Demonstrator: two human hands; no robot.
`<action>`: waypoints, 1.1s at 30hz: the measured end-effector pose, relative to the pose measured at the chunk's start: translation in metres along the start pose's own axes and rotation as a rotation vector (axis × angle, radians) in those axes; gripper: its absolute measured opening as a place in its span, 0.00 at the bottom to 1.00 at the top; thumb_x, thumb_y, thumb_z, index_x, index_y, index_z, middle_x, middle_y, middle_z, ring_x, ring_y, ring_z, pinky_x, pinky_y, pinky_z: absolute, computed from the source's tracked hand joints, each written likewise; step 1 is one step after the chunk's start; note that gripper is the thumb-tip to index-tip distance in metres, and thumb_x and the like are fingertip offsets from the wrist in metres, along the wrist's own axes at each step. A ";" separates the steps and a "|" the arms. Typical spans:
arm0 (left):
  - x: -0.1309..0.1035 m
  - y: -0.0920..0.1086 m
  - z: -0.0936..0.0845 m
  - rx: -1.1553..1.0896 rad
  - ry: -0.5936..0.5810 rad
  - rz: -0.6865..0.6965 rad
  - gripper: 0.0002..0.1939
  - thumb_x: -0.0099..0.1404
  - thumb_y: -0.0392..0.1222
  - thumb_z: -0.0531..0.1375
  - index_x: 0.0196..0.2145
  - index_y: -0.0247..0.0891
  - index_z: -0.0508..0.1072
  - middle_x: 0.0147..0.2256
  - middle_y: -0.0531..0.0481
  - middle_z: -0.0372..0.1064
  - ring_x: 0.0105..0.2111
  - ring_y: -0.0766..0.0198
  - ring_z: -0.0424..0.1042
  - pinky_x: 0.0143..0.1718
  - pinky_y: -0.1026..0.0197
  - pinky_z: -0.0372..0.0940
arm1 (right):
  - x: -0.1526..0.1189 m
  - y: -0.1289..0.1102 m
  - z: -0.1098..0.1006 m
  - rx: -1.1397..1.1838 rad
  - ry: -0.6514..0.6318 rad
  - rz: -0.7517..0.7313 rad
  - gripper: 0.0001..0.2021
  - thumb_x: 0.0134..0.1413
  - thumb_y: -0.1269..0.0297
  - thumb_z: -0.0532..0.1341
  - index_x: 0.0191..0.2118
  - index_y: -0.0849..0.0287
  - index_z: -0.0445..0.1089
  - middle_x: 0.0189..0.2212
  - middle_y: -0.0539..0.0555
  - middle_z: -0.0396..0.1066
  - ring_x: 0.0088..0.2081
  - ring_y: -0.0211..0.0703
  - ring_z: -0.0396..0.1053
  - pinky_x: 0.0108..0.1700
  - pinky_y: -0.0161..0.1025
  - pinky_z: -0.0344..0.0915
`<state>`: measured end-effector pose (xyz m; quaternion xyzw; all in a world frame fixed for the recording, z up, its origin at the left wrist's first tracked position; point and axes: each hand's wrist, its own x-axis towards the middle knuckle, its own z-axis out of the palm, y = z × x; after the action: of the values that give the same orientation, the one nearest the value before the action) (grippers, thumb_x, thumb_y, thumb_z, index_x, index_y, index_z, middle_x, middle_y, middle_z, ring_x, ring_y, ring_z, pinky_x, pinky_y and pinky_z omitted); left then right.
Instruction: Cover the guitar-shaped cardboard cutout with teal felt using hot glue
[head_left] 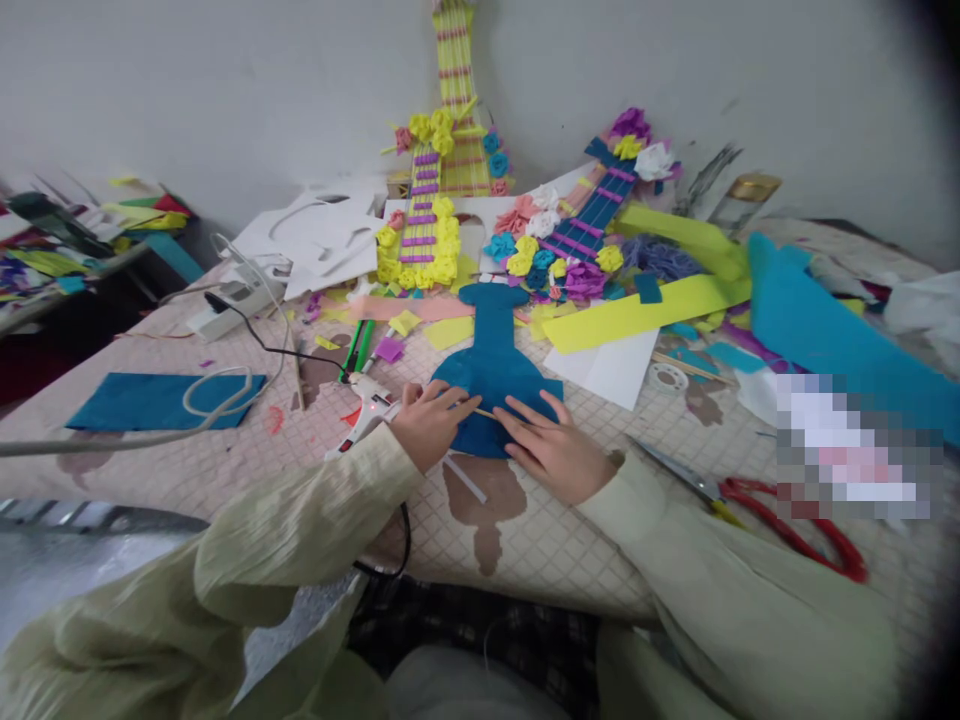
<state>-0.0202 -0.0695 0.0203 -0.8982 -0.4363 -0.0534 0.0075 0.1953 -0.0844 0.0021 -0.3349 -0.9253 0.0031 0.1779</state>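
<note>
A blue guitar-shaped cutout (pixel 491 362) lies flat on the table in front of me, its neck pointing away. Across its round body runs a thin wooden stick (pixel 486 412), partly hidden by my fingers. From the left, my left hand (pixel 433 424) rests on the body with fingers stretched out, fingertips touching one end of the stick. My right hand (pixel 556 452) lies palm down on the other side, fingers spread, fingertips at the stick's other end. Close to my left hand is a white hot glue gun (pixel 371 402).
Red-handled scissors (pixel 787 515) lie on the right. A folded blue sheet (pixel 150 400) and a power strip (pixel 236 300) are on the left. Decorated paper guitars (pixel 424 215) lean at the back. Yellow paper strips (pixel 645 310), a green cutter (pixel 360 345) and a tape roll (pixel 667 376) lie around.
</note>
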 end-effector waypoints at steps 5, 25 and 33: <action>-0.003 -0.001 0.001 -0.046 0.013 -0.024 0.19 0.62 0.30 0.48 0.47 0.42 0.68 0.45 0.48 0.64 0.44 0.58 0.58 0.44 0.55 0.53 | 0.000 0.000 0.000 -0.003 0.032 -0.041 0.19 0.60 0.68 0.45 0.55 0.67 0.57 0.49 0.59 0.67 0.55 0.44 0.57 0.58 0.55 0.48; -0.012 -0.001 -0.005 -0.015 0.015 0.035 0.16 0.64 0.33 0.48 0.42 0.47 0.72 0.40 0.51 0.68 0.42 0.59 0.60 0.35 0.56 0.51 | -0.003 -0.013 -0.001 0.088 0.068 -0.066 0.19 0.59 0.66 0.47 0.51 0.70 0.62 0.45 0.61 0.69 0.49 0.46 0.66 0.53 0.47 0.62; -0.014 0.000 -0.011 -0.049 -0.009 0.025 0.16 0.64 0.32 0.49 0.40 0.47 0.73 0.41 0.53 0.69 0.41 0.58 0.60 0.35 0.55 0.51 | -0.004 -0.006 0.001 0.175 0.134 -0.221 0.14 0.57 0.70 0.50 0.45 0.71 0.67 0.40 0.61 0.73 0.46 0.43 0.67 0.56 0.46 0.57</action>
<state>-0.0298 -0.0807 0.0299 -0.9036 -0.4238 -0.0599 -0.0156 0.1939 -0.0917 0.0005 -0.2136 -0.9388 0.0417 0.2669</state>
